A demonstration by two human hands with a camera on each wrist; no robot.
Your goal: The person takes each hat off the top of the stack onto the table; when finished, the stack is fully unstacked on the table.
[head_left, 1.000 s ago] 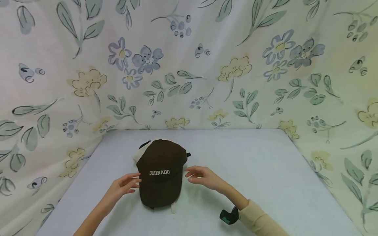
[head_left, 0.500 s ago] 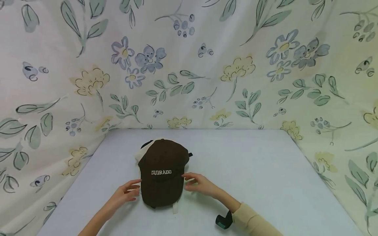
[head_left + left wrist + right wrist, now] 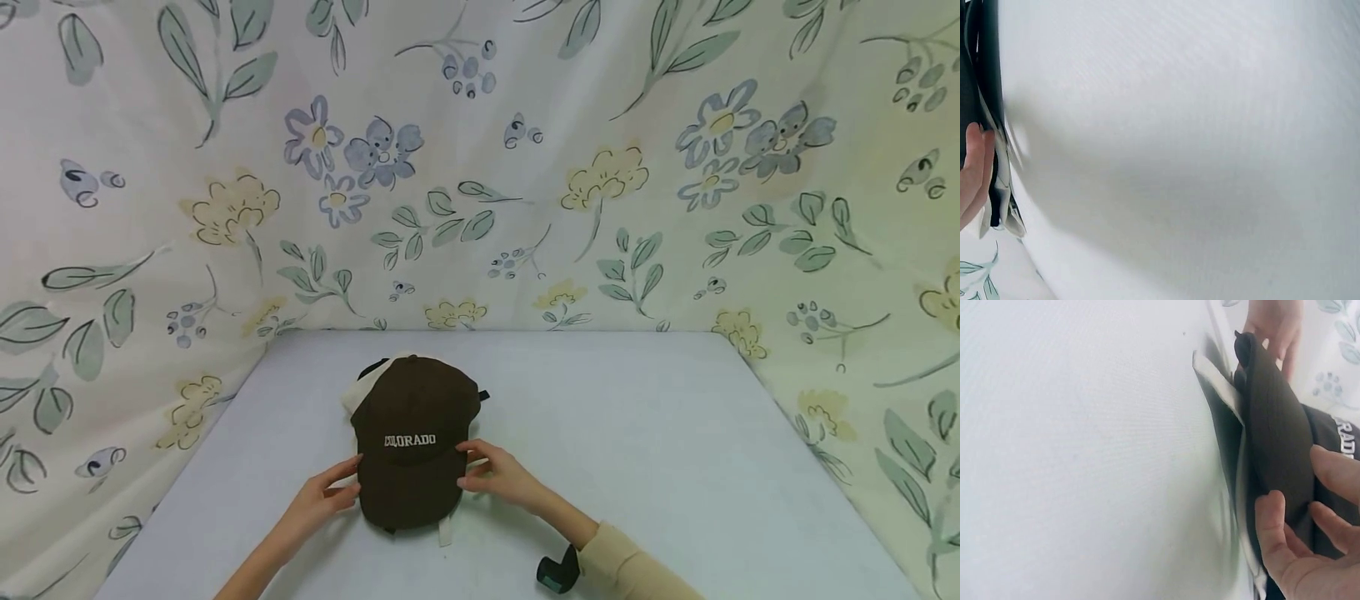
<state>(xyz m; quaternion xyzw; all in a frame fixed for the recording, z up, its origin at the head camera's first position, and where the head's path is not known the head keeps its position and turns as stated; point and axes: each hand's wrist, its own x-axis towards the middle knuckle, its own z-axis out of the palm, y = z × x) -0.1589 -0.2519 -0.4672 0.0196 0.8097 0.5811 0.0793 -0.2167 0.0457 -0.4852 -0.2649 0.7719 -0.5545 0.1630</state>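
A dark brown baseball cap (image 3: 412, 400) with white COLORADO lettering lies brim toward me on top of a cream cap (image 3: 362, 393), which is mostly hidden. My left hand (image 3: 321, 502) holds the left edge of the brown brim, its thumb nearer me than the fingers. At the opposite brim edge my right hand (image 3: 506, 479) grips with thumb and fingertips. In the right wrist view, two fingertips of the right hand (image 3: 1316, 569) lie on the brown cap's upper side, with another digit at the brim's rim. Two fingers (image 3: 979, 165) touch the caps' side in the left wrist view.
The caps lie on a white table (image 3: 637, 433), left of its middle. A floral cloth (image 3: 480, 167) hangs behind and at both sides. A small black device (image 3: 558, 571) sits by the right sleeve cuff. A pale strap end (image 3: 445, 532) pokes out below the brim.
Both hands have closed in from the sides and moved toward the brim. Their fingertips now meet the brown cap's edges, where small gaps showed before. The caps have stayed in place.
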